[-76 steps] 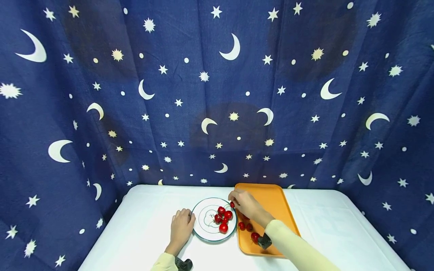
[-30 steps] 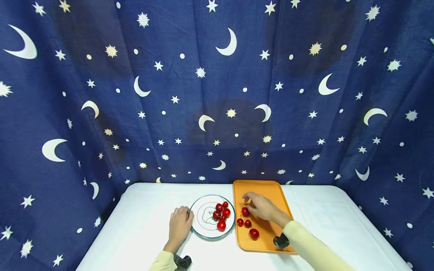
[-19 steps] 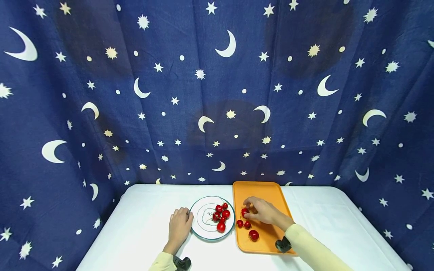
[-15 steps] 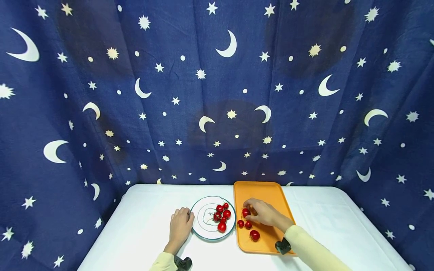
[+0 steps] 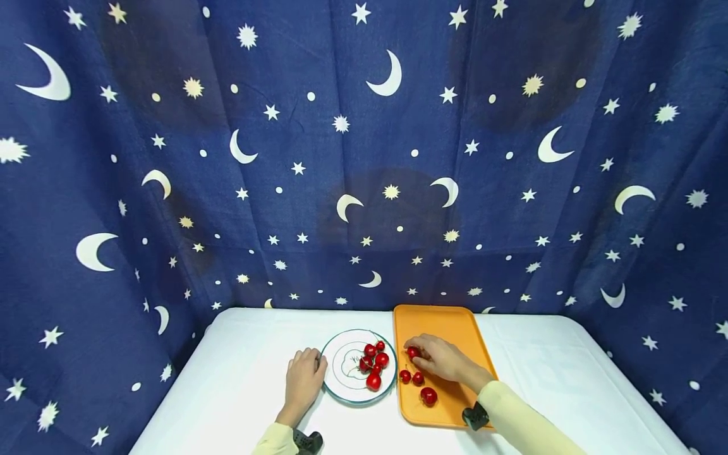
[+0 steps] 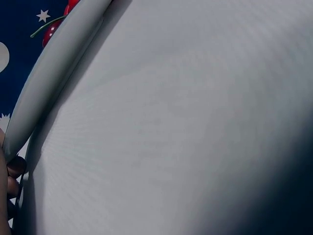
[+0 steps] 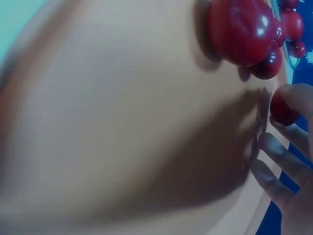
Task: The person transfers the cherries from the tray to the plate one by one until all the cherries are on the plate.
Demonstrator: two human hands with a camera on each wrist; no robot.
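My right hand (image 5: 440, 357) is over the orange tray (image 5: 449, 322). Its thumb and index finger pinch a small round red fruit (image 7: 282, 108), which the fingers partly cover in the head view. Near it on the tray lie two small red fruits, one a stemmed fruit (image 5: 405, 376), and a larger red fruit (image 5: 429, 396). My left hand (image 5: 304, 379) holds the left rim of the white plate (image 5: 340, 388); its curled fingertips (image 6: 14, 186) show beside the rim in the left wrist view. Several red fruits (image 5: 373, 381), one with a long green stem, sit on the plate's right half.
A white cloth covers the table (image 5: 250, 341). The tray stands close along the plate's right side and reaches almost to the back edge. Behind the table hangs a blue curtain (image 5: 296, 208) with moons and stars.
My right hand set a small stemmed fruit on the plate's right side, moved back right over the tray and closed its fingertips on another fruit. My left hand stayed at the plate.
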